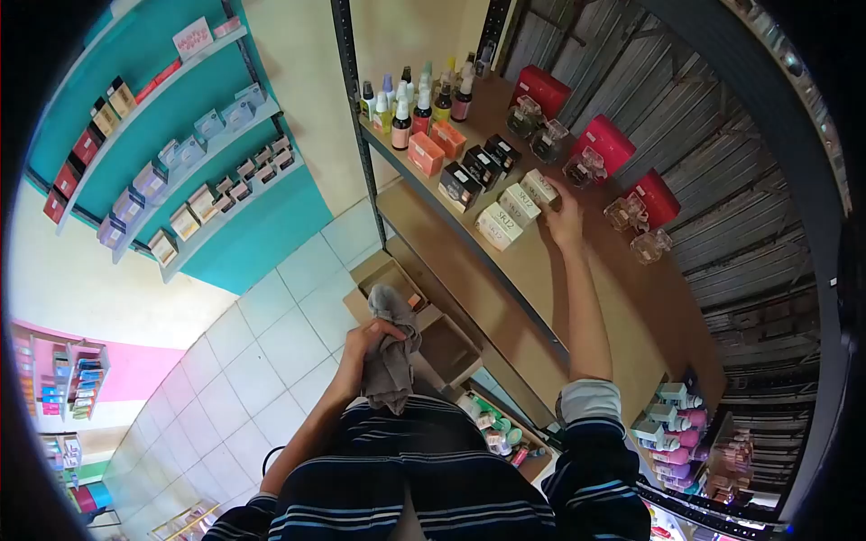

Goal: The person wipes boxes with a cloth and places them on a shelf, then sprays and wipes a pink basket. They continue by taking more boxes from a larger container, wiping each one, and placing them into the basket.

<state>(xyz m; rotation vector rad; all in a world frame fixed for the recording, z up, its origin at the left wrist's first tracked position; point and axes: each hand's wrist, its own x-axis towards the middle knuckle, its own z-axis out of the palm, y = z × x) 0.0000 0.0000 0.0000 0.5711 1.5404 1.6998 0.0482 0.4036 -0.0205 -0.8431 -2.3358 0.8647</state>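
My left hand [373,337] is closed round a crumpled grey cloth [391,365], held in front of my body. On the upper shelf, my right hand [564,216] reaches to a row of small white boxes printed "SK12". Its fingers grip the rearmost white box [539,187]; part of that box is behind the fingers. Two more white boxes, a middle one [518,206] and a front one [498,225], stand in line toward the shelf's front edge. Black boxes [480,169] form a row to their left.
Spray bottles [422,108] and orange boxes [426,153] stand farther left on the shelf [595,298]. Glass perfume bottles [586,167] and red boxes [604,144] line the back. Cardboard boxes [446,352] sit below. Pink and purple bottles [672,442] stand at the right end.
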